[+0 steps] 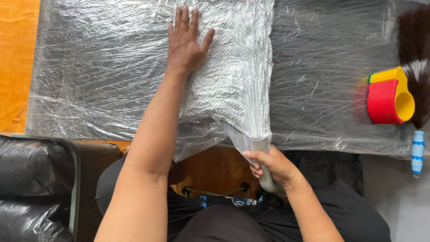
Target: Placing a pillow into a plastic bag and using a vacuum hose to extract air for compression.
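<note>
Head view: left hand (187,41) lies flat, fingers spread, pressing the bagged white textile (228,76) beneath it. Right hand (271,163) grips a grey hose (268,179) at the bag's gathered mouth — bag already tight, mouth unsealed.

At the right of the frame you see a red and yellow tape holder (389,99). A dark feather duster (414,49) lies beside it. A black bag (31,188) sits lower left.

A glossy, crinkled clear plastic film (322,80) is seen over the table. A ribbed grey-white knitted cloth (233,76) is sealed in a wrinkled plastic bag. Smooth, shiny red-and-yellow plastic forms the tape dispenser (389,101) at the right.
</note>
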